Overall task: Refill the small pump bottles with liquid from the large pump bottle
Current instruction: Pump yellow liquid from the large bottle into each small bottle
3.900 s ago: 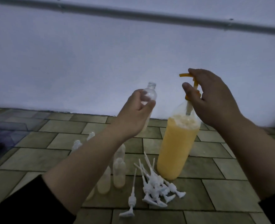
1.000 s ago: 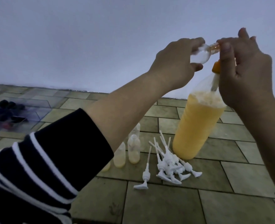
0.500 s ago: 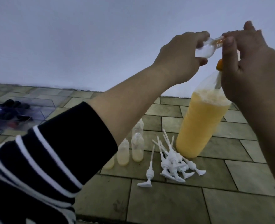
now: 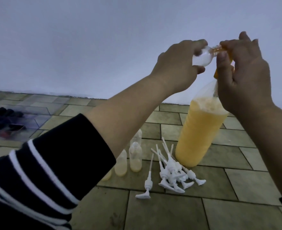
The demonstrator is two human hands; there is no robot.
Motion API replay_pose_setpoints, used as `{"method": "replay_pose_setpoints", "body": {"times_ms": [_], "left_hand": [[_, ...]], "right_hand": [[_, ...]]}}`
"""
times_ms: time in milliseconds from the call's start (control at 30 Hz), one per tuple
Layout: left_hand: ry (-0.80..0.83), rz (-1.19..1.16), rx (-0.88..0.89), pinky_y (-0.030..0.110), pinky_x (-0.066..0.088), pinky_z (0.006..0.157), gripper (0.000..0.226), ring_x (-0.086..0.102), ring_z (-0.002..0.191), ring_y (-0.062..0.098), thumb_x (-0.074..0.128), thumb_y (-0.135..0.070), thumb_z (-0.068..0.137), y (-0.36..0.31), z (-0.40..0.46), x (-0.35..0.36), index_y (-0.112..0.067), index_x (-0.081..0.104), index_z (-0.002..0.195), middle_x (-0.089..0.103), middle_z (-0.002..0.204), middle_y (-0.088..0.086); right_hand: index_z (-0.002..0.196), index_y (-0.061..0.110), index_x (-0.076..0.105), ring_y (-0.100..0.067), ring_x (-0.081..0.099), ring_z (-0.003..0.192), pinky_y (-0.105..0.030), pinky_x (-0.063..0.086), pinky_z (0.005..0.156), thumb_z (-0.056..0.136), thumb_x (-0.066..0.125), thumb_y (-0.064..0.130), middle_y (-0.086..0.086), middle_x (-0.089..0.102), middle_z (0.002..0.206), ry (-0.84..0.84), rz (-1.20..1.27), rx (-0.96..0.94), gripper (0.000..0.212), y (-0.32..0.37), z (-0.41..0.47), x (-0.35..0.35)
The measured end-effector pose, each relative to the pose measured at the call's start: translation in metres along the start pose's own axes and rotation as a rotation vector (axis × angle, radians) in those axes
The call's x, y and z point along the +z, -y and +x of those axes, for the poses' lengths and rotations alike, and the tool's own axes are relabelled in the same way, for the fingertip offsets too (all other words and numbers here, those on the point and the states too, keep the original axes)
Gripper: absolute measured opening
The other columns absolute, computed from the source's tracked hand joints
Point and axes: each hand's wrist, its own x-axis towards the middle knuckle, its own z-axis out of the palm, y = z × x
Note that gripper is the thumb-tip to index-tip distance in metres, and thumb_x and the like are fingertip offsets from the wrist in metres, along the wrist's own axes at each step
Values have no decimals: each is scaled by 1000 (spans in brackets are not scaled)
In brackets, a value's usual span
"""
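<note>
Left hand [image 4: 175, 67] wraps small bottle [image 4: 87, 58]: light, thin, squashable, hold belly gently. Right hand [image 4: 241, 77] grips pump [image 4: 226, 52]; big bottle [image 4: 201, 130] heavy.

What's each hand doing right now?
Left hand: holds the small bottle, tipped, at the pump spout.
Right hand: fingers curled round the orange pump on the large bottle.
</note>
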Motion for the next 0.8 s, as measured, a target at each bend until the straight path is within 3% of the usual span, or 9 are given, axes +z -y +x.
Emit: {"method": "replay_pose_setpoints", "body": {"times_ms": [100,333,500,667,800], "left_hand": [[9,-18,-22,41,42,95,42,54,104,19,63,-23,87,2,-4,7,-25,52,127,59,120,-6],[40,28,0,40,43,96,45,53,105,17,63,-24,88,-1,-1,-5,-26,49,131,57,123,-7],[4,20,25,40,44,93,40,54,100,17,62,-23,88,-2,0,-3,-25,52,126,59,117,-8],[30,-13,-17,42,42,94,40,53,103,18,63,-22,87,3,-5,8,-26,52,125,58,118,-7],[49,14,-13,42,41,97,44,52,107,19,63,-23,88,2,-3,1,-25,50,130,57,124,-7]], "right_hand": [[124,3,53,-29,29,140,-33,14,116,98,27,36,-14,55,129,-9,14,24,50,-2,-6,7],[128,6,52,-26,28,140,-23,9,113,98,21,44,-12,52,135,71,-12,-21,57,-2,-1,-7],[125,5,55,-26,32,139,-18,8,112,100,23,39,-12,55,131,-5,15,-1,53,-1,1,-4],[121,3,57,-28,34,138,-27,16,114,100,27,30,-13,58,125,-40,64,36,45,-4,-9,8],[124,6,55,-26,32,139,-23,12,113,98,24,39,-10,56,130,33,14,1,52,-3,-4,1]]}}
